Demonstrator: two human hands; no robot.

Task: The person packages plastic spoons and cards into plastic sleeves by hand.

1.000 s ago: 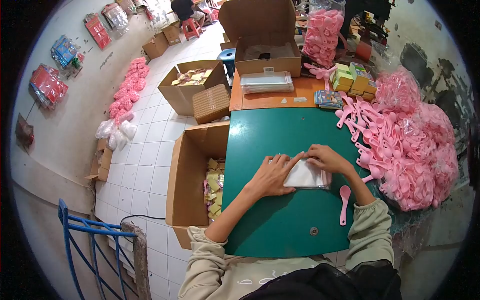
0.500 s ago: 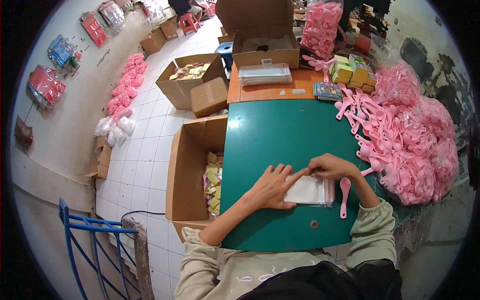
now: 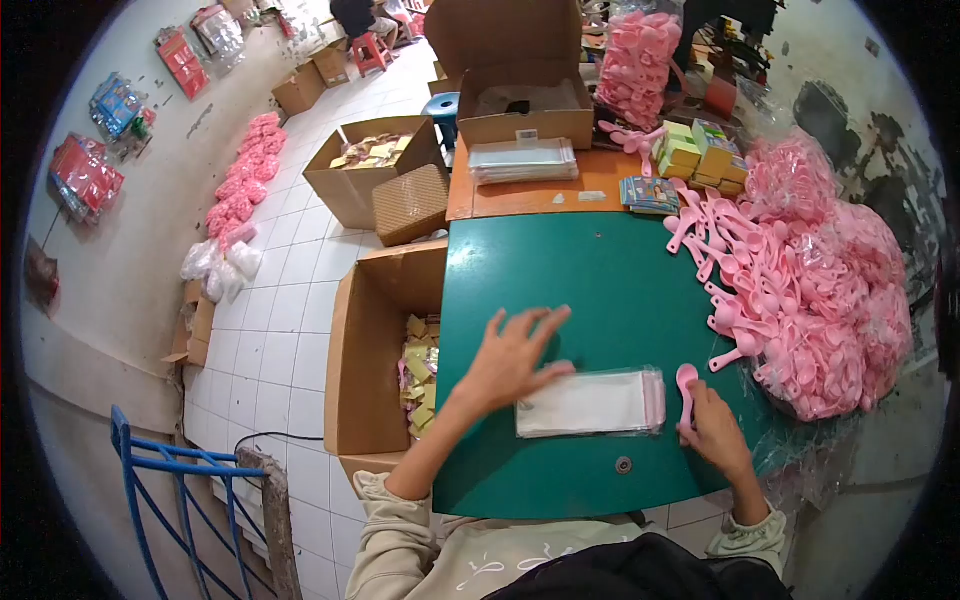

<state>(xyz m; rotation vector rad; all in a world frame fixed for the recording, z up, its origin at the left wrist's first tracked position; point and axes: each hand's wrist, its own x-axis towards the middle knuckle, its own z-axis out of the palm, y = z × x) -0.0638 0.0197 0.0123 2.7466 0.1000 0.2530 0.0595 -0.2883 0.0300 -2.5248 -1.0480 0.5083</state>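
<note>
On the green table [image 3: 560, 275] lies a stack of clear plastic bags [image 3: 585, 405], whitish in the middle with a pinkish right edge. Above the stack's upper left corner, my left hand [image 3: 508, 362] is raised with its fingers spread, holding nothing. A single pink spoon [image 3: 686, 380] is just right of the stack, bowl pointing away from me. My right hand [image 3: 718, 432] has its fingers closed around the spoon's handle, part of which they hide.
Pink spoons [image 3: 800, 290], loose and bagged, heap along the right side. Small cards [image 3: 650, 195], yellow-green boxes [image 3: 695, 150] and more plastic bags [image 3: 523, 160] sit at the back. An open carton [image 3: 345, 350] with yellow packets adjoins the table's left edge. A person [image 3: 357, 18] sits far off.
My left hand has left the bags and lifted to the left. My right hand has moved down from the bags to the spoon and gripped it. The bag stack now lies further left.
</note>
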